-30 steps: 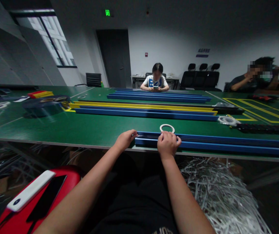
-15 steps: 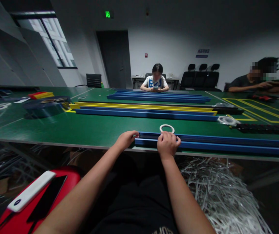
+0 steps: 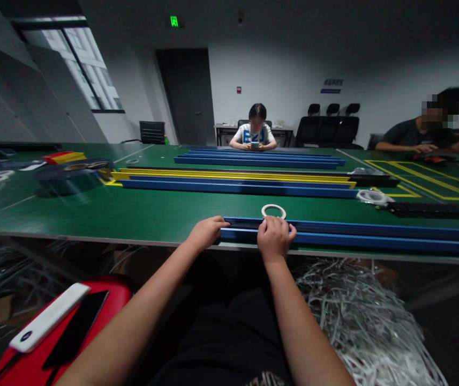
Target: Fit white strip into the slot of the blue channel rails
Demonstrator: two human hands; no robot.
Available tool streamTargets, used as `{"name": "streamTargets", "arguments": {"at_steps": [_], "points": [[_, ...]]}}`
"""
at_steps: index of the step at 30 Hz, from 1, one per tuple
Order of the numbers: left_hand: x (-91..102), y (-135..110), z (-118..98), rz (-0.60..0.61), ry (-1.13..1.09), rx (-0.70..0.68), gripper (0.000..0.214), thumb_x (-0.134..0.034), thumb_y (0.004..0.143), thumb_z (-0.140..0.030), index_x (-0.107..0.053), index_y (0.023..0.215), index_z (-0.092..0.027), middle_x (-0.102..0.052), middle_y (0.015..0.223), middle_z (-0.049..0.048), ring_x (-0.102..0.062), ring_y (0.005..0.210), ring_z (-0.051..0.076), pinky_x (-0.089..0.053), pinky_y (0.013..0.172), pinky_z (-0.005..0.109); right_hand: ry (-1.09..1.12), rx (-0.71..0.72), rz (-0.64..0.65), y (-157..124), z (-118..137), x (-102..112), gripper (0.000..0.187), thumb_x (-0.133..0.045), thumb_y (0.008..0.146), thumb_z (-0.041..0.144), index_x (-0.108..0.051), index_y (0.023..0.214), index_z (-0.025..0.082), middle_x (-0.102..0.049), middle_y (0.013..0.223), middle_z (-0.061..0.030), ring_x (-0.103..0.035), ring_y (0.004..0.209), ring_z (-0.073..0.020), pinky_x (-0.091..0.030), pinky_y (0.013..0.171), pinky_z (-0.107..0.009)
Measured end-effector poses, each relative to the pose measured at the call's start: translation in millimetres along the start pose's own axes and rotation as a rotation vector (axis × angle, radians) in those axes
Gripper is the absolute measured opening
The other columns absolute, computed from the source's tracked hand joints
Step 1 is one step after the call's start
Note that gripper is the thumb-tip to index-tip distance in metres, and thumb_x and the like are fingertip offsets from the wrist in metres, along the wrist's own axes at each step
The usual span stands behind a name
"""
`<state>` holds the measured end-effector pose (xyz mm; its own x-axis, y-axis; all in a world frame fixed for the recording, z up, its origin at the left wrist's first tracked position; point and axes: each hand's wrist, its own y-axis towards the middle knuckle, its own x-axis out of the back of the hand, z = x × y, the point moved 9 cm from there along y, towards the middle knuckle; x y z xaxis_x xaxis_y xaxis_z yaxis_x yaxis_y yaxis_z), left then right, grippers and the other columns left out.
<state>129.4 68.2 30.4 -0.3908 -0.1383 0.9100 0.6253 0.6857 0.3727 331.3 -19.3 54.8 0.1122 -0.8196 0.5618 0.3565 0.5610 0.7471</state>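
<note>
A long blue rail [image 3: 374, 238] lies along the near edge of the green table [image 3: 133, 212]. My left hand [image 3: 205, 232] is closed at the rail's left end, fingertips pinched on the end; what it pinches is too small to name. My right hand [image 3: 274, 238] is curled over the rail a little to the right, gripping it from above. A white tape ring [image 3: 273, 210] lies flat on the table just behind my right hand.
More blue and yellow rails [image 3: 237, 179] lie across the table's middle and back. A person [image 3: 255, 134] sits at the far side, another person [image 3: 430, 131] at the right. A red case with a white device [image 3: 48, 321] rests at lower left. White strip scraps [image 3: 358, 316] pile under the table.
Both hands have stayed on the rail's left end. The person at the right has lowered an arm to the table. The view has shifted slightly.
</note>
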Motion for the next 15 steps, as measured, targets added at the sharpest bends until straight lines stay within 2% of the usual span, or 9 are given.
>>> {"name": "streamTargets", "arguments": {"at_steps": [8, 15], "points": [[2.8, 3.0, -3.7, 0.010, -0.008, -0.018, 0.049, -0.050, 0.075, -0.004, -0.071, 0.111, -0.031, -0.066, 0.104, 0.0034, -0.061, 0.100, 0.018, -0.048, 0.085, 0.025, -0.009, 0.013, -0.012, -0.2, 1.1, 0.7, 0.032, -0.039, 0.093, 0.028, -0.069, 0.101, 0.022, -0.069, 0.104, -0.0086, -0.050, 0.108, -0.0255, -0.019, 0.100, -0.048], [1.4, -0.3, 9.5, -0.029, 0.090, 0.091, 0.036, -0.055, 0.079, -0.014, -0.072, 0.105, -0.031, -0.066, 0.092, 0.0025, -0.062, 0.080, 0.018, -0.044, 0.067, 0.026, -0.003, 0.012, -0.012, -0.2, 0.6, 0.2, 0.030, -0.040, 0.093, 0.029, -0.068, 0.101, 0.023, -0.068, 0.104, -0.0073, -0.049, 0.108, -0.0251, -0.017, 0.100, -0.047]]}}
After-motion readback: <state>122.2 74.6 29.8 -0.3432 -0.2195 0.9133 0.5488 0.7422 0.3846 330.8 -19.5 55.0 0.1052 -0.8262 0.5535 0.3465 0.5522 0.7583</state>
